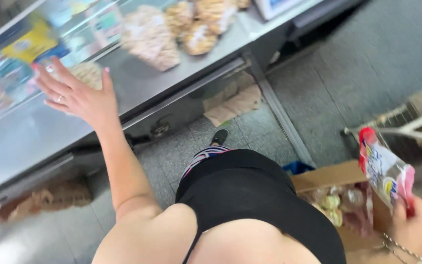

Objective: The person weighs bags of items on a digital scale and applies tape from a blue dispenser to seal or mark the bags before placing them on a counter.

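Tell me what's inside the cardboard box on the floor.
The cardboard box holds clear bags of pale snacks. The right hand, holding a snack packet, and the person's body cover the rest of its contents.

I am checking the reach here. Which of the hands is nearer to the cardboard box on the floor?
Right. The right hand, holding a snack packet, is just above and beside the cardboard box. The left hand is far off, spread over the metal counter.

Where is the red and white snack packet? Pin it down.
In the head view the snack packet is at the far right, held up in the right hand, just above the open cardboard box on the floor.
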